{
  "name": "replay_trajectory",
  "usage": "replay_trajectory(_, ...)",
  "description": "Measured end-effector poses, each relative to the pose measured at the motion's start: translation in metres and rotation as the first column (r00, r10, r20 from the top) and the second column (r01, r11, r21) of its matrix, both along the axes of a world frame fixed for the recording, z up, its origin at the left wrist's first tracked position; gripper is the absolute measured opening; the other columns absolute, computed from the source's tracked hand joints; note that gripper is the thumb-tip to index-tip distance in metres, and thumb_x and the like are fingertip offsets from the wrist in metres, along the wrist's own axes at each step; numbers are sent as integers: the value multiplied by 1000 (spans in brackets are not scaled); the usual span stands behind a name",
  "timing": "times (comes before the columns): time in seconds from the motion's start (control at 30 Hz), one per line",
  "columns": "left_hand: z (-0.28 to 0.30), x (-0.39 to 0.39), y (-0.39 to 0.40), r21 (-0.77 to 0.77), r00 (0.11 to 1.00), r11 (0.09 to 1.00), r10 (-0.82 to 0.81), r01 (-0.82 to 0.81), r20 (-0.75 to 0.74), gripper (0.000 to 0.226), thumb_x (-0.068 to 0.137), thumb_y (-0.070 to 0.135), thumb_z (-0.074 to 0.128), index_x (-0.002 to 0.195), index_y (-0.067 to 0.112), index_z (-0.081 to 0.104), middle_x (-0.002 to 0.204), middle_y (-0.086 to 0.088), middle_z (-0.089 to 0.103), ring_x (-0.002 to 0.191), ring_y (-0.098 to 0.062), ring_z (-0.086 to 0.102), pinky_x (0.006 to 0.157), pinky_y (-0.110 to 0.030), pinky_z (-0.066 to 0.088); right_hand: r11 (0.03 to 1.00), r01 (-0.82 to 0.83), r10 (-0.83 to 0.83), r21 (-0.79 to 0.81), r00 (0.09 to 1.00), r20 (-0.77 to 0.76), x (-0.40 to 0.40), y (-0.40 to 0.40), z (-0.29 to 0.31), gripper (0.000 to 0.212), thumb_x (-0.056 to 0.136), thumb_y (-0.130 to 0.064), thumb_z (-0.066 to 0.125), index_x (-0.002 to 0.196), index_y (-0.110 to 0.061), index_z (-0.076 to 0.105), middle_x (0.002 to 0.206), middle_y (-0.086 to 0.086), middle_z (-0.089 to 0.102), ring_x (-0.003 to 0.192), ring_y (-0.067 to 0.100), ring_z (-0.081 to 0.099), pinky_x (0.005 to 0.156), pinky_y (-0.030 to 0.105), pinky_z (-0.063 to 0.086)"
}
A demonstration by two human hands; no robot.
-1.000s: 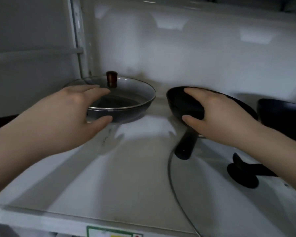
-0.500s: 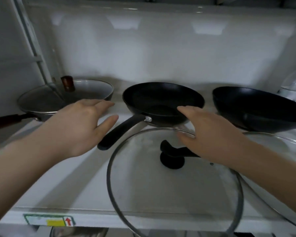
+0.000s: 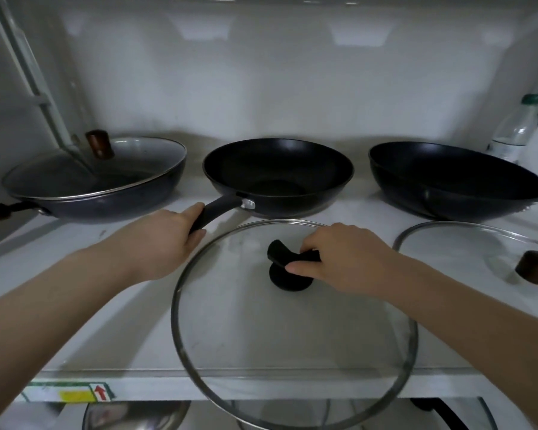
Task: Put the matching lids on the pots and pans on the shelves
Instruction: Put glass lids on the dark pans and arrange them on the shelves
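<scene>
Three dark pans stand in a row on the white shelf (image 3: 75, 305). The left pan (image 3: 121, 200) carries a glass lid with a brown knob (image 3: 99, 144). The middle black pan (image 3: 277, 175) is uncovered, and my left hand (image 3: 165, 240) is closed around its black handle (image 3: 218, 209). In front lies a large glass lid (image 3: 261, 352) overhanging the shelf edge; my right hand (image 3: 345, 259) grips its black knob (image 3: 280, 256). The right black wok (image 3: 448, 181) is uncovered.
A second glass lid with a brown knob (image 3: 534, 266) lies at the right front of the shelf. A clear plastic bottle (image 3: 513, 131) stands at the back right. More cookware (image 3: 134, 417) shows on the shelf below. A white wall closes the back.
My left hand left the lidded pan and took the middle pan's handle. My right hand came down onto the big lid's black knob. The view shifted right.
</scene>
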State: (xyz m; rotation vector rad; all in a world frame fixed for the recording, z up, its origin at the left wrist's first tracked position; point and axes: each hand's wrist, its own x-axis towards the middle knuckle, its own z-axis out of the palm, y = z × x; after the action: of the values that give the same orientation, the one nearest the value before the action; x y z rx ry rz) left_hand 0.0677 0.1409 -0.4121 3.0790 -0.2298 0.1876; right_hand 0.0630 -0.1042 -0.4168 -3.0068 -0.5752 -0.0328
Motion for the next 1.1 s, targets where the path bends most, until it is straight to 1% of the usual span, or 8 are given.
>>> replay_trajectory(0.17, -2, 3, 3, -7, 1000, 1000, -8, 8, 0, 42, 97, 36, 34, 132, 13, 35, 76, -4, 46, 68, -23, 42, 64, -31, 30, 999, 10, -10, 41, 1000, 3, -6, 0, 6, 47, 80, -61, 54, 84, -17, 71, 68, 2, 61, 71, 20, 62, 58, 29, 42)
replay_trajectory(0.37, -2, 5, 6, -38, 999, 999, -39, 38, -4, 37, 98, 36, 31, 127, 13, 38, 65, 3, 43, 61, -19, 43, 61, -32, 32, 999, 36, -36, -4, 998, 49, -38, -21, 35, 44, 77, -64, 54, 76, -22, 67, 66, -1, 58, 67, 14, 58, 56, 28, 39)
replay_trajectory(0.47, -4, 5, 7, -41, 999, 998, -45, 45, 3, 34, 98, 35, 31, 123, 13, 39, 64, 4, 45, 57, -13, 42, 60, -33, 33, 996, 82, -84, 28, 994, 69, -57, -41, 52, 45, 70, -70, 50, 73, -27, 63, 64, -2, 58, 63, 11, 57, 62, 32, 48)
replay_trajectory(0.63, -8, 4, 9, -48, 998, 998, -49, 50, 29, 41, 97, 38, 30, 134, 20, 36, 75, -1, 54, 70, -21, 52, 67, -36, 44, 957, 152, -180, 248, 979, 92, -72, -66, 86, 55, 47, -84, 39, 78, -48, 68, 66, -5, 70, 62, 14, 64, 66, 41, 56)
replay_trajectory(0.8, -7, -1, 6, -36, 997, 997, -61, 63, 38, 36, 97, 37, 28, 128, 25, 39, 98, -6, 67, 91, -25, 61, 82, -39, 50, 821, 107, -286, 560, 927, 242, -58, -65, 93, 16, 70, -57, 63, 62, -43, 66, 59, 3, 65, 48, 12, 55, 49, 32, 45)
replay_trajectory(0.93, -10, 0, 6, -27, 993, 996, -81, 83, 84, 40, 97, 39, 26, 137, 33, 30, 78, 4, 58, 80, -19, 58, 59, -27, 40, 715, 23, -345, 699, 881, 324, -30, -51, 94, 22, 77, -52, 65, 89, -35, 72, 70, -9, 69, 62, 13, 63, 59, 33, 53)
replay_trajectory(1.03, -10, 1, 4, -33, 993, 997, -72, 76, 90, 41, 97, 40, 26, 137, 30, 29, 73, 6, 50, 75, -18, 56, 59, -27, 38, 701, 31, -365, 713, 873, 322, 13, -40, 104, 36, 77, -52, 65, 105, -31, 70, 84, -9, 64, 78, 12, 60, 58, 21, 41)
replay_trajectory(1.1, -10, 1, 3, -24, 994, 999, -43, 45, 102, 44, 97, 41, 26, 139, 29, 26, 79, 5, 51, 77, -19, 54, 59, -27, 38, 720, 69, -345, 690, 899, 269, 50, -32, 114, 42, 76, -52, 67, 108, -25, 69, 105, -3, 67, 96, 15, 61, 70, 21, 42)
